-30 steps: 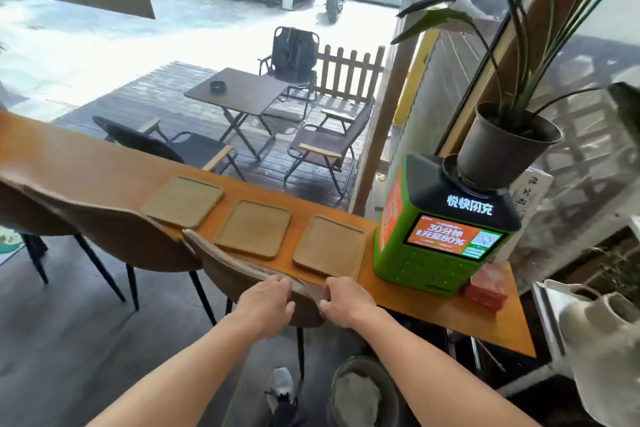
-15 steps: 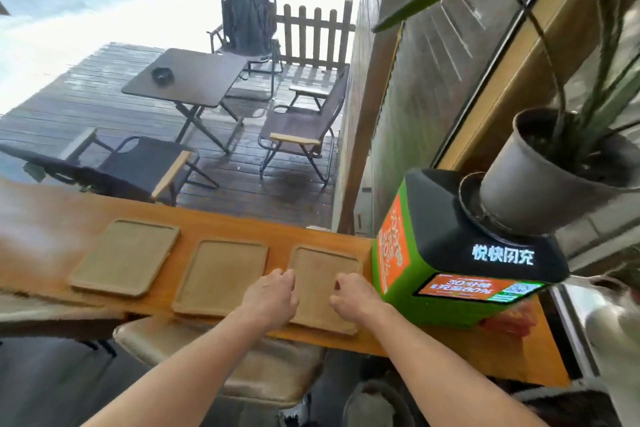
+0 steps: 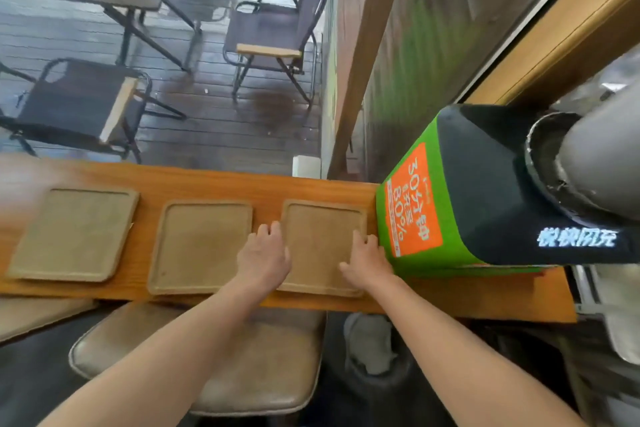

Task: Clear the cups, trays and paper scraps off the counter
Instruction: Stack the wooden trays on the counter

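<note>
Three flat brown trays lie in a row on the wooden counter [image 3: 207,180]: a left tray [image 3: 72,236], a middle tray [image 3: 201,246] and a right tray [image 3: 322,243]. My left hand [image 3: 265,258] sits on the right tray's left rim, fingers curled over the edge. My right hand [image 3: 367,260] clasps its right rim, thumb on the tray's surface. The tray still lies flat on the counter. No cups or paper scraps are in view.
A green and black power-bank station [image 3: 408,218] stands right beside the right tray, with a grey plant pot [image 3: 595,156] on top. A padded stool [image 3: 270,364] is under the counter edge, a bin [image 3: 370,347] beside it. Outside are folding chairs and a table.
My hands left the stool's back and reached forward onto the right tray, then spread to its left and right rims. My view has tipped down and closer to the counter.
</note>
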`<state>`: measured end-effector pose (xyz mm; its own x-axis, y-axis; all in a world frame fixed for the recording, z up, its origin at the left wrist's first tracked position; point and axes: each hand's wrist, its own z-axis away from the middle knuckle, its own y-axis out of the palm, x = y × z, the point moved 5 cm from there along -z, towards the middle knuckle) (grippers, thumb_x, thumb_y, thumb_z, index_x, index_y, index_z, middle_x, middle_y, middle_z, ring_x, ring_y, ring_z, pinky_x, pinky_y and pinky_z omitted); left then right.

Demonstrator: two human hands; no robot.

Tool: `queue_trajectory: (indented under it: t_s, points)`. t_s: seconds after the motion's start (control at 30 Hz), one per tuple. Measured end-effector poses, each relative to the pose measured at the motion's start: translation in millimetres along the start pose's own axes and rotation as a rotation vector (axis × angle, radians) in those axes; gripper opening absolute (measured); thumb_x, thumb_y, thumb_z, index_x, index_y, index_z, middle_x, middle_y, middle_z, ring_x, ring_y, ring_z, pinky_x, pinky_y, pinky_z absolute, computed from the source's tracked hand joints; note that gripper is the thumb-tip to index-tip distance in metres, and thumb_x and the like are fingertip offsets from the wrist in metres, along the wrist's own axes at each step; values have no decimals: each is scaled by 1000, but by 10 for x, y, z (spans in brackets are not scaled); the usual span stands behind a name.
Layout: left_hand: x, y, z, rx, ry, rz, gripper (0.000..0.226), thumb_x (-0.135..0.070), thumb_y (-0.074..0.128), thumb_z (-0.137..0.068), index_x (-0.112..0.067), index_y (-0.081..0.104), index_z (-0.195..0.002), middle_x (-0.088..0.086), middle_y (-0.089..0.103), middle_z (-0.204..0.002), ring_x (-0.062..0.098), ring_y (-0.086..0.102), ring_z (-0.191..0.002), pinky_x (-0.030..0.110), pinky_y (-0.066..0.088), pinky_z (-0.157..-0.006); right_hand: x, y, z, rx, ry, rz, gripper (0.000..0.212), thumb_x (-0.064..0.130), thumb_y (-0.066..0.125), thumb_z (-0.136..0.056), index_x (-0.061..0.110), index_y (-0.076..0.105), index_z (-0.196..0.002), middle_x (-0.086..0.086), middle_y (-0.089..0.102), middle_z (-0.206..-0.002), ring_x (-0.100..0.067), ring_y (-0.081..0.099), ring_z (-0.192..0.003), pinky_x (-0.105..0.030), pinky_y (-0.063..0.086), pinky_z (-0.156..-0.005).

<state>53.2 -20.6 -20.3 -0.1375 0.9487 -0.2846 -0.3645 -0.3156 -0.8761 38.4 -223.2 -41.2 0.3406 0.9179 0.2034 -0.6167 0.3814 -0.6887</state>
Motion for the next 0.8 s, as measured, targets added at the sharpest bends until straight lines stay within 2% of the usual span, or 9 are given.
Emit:
queue_trajectory:
  t_s: [0.07, 0.13, 0.2, 0.27, 0.4, 0.57, 0.7, 0.8]
  points:
    - [66, 134, -63, -23, -29, 7, 31, -35, 54, -92, -19, 47, -118, 5, 56, -108, 24, 56, -91, 33, 41, -61, -83, 99, -64, -23, 52, -38, 87, 38, 59, -94, 15, 4, -158, -18, 18, -158, -40, 29, -140, -46, 33, -110]
    - [126, 271, -137, -6, -61, 46, 34, -39, 54, -93, -17, 47, -118, 6, 55, -112, 21, 51, -90, 34, 43, -64, -138, 211, -118, -28, 99, -90, 90, 37, 59, -94, 14, -1, -158, -17, 16, -158, -39, 28, -141, -46, 32, -111]
    - [158, 407, -207, 59, -101, 97, 41, -41, 50, -96, -12, 47, -125, 10, 53, -121, 26, 53, -101, 41, 48, -77, -169, 332, -153, -24, 139, -151, 94, 37, 60, -94, 13, -5, -157, -16, 12, -160, -39, 25, -142, -46, 30, -113]
    - [160, 515, -231, 129, -151, 140, 47, -41, 46, -98, -7, 47, -130, 14, 48, -130, 33, 50, -115, 46, 46, -94, -195, 429, -172, -42, 180, -248, 95, 37, 61, -94, 12, -5, -157, -16, 9, -162, -40, 18, -145, -47, 25, -116]
    - [141, 587, -194, 155, -232, 275, 47, -38, 46, -99, -2, 50, -129, 16, 47, -133, 35, 51, -118, 45, 42, -102, -268, 521, -211, -170, 338, -578, 88, 38, 62, -94, 12, 7, -158, -16, 9, -164, -39, 12, -149, -47, 18, -119]
    - [231, 634, -176, 205, -366, 456, 61, -39, 51, -97, -6, 39, -147, 17, 42, -146, 35, 44, -132, 45, 39, -110, -253, 593, -224, -218, 445, -789, 83, 41, 63, -91, 12, 20, -156, -14, 21, -159, -36, 30, -143, -49, 32, -115]
    - [351, 703, -181, 257, -472, 590, 65, -39, 56, -96, -6, 34, -147, 17, 39, -149, 36, 45, -133, 44, 40, -107, -253, 653, -208, -183, 476, -909, 81, 45, 64, -87, 16, 27, -153, -14, 30, -154, -36, 38, -136, -48, 37, -110]
    - [454, 761, -128, 297, -545, 717, 70, -37, 59, -97, -4, 26, -150, 17, 44, -148, 35, 47, -133, 44, 42, -106, -254, 753, -147, -133, 477, -1000, 63, 44, 64, -85, 13, 47, -137, -14, 51, -134, -32, 55, -114, -49, 49, -99]
